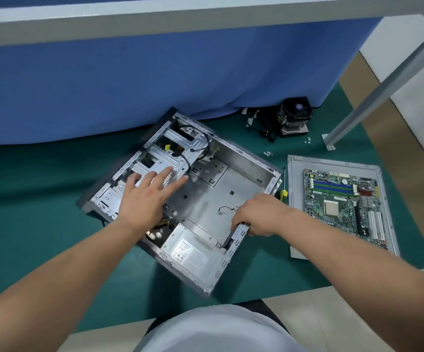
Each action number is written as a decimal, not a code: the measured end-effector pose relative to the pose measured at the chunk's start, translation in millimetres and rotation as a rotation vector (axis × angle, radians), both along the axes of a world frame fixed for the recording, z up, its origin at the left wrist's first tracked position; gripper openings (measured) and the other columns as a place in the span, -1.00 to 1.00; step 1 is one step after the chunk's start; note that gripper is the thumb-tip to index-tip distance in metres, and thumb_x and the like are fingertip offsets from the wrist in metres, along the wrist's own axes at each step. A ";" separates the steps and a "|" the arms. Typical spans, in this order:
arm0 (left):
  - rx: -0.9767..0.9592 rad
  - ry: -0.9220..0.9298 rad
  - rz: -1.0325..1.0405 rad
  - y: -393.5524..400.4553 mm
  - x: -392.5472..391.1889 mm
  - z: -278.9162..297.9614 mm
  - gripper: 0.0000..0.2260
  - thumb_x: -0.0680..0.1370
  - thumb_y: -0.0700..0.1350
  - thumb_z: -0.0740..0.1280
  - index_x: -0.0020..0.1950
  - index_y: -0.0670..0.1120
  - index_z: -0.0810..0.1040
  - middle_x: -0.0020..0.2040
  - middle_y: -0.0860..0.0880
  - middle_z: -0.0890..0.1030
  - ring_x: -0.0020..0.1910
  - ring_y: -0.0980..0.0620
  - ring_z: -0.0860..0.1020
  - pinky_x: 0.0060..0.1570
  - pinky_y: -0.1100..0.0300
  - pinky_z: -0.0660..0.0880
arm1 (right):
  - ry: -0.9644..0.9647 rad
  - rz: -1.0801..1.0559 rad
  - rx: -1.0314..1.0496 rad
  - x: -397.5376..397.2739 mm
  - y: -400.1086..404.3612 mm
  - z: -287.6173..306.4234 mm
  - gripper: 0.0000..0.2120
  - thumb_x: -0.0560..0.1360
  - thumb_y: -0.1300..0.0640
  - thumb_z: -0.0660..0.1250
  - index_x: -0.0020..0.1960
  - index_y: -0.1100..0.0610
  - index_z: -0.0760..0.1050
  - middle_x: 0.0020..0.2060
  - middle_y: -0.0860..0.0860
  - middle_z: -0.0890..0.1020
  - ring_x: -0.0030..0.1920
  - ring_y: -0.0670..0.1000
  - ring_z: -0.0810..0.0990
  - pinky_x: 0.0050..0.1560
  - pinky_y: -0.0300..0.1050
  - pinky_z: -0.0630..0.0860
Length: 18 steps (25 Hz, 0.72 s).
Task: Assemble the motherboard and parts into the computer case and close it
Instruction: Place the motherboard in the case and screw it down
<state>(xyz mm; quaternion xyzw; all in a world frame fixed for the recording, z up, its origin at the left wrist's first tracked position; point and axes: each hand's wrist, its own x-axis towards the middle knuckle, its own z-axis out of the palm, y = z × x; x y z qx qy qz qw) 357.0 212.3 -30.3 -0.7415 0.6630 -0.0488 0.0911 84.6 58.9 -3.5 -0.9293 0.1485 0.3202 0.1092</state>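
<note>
Case (231, 199) metal, open and lidless, is lying tilted at the centre of the frame on a green mat (40, 199), with its bare floor showing, a drive cage (165, 153) at its upper left end and a power supply (190, 250) at its lower end. The left hand (150, 196) is reaching over the drive cage with fingers straight and spread, its grip open and holding nothing. The right hand (259, 214) is curling its fingers round the lower right wall of the case, gripping that edge. The motherboard (345, 201) is lying on a grey side panel (294, 199) at the right of the frame, apart from the case. A yellow-handled screwdriver (284, 186) is lying between case and panel. A CPU cooler (294, 118) with its cables is sitting at the upper middle, near a blue cloth (155, 72), with small screws (268, 153) lying just below it.
</note>
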 end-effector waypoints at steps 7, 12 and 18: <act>0.208 0.127 0.018 25.2 -30.3 2.8 -0.33 0.46 -0.17 0.33 0.52 0.27 0.33 0.69 0.06 -0.04 0.66 -0.09 -0.03 0.52 -0.13 0.09 | -0.002 0.180 -0.090 11.7 -42.5 2.5 -0.50 0.48 0.18 0.42 0.28 -0.33 0.55 0.12 -0.28 0.66 0.20 -0.04 0.54 0.56 -0.03 0.10; 0.278 0.188 -0.018 29.3 -54.7 3.4 -0.53 0.49 -0.17 0.33 0.37 0.17 0.51 0.63 0.05 0.23 0.66 -0.08 -0.11 0.55 -0.09 -0.11 | -0.003 0.220 -0.109 19.3 -62.7 7.0 -0.51 0.53 0.22 0.31 0.27 -0.32 0.58 0.08 -0.21 0.68 0.30 -0.08 0.49 0.63 0.02 -0.13; 0.413 0.088 -0.230 19.8 -43.0 11.9 -0.67 0.61 0.03 0.14 0.20 0.03 0.65 0.23 0.05 0.63 0.63 -0.11 0.11 0.55 -0.19 -0.35 | 0.019 0.146 -0.120 8.4 -39.5 13.3 -0.52 0.53 0.21 0.27 0.34 -0.21 0.55 0.36 -0.11 0.56 0.56 -0.03 0.23 0.62 0.10 -0.24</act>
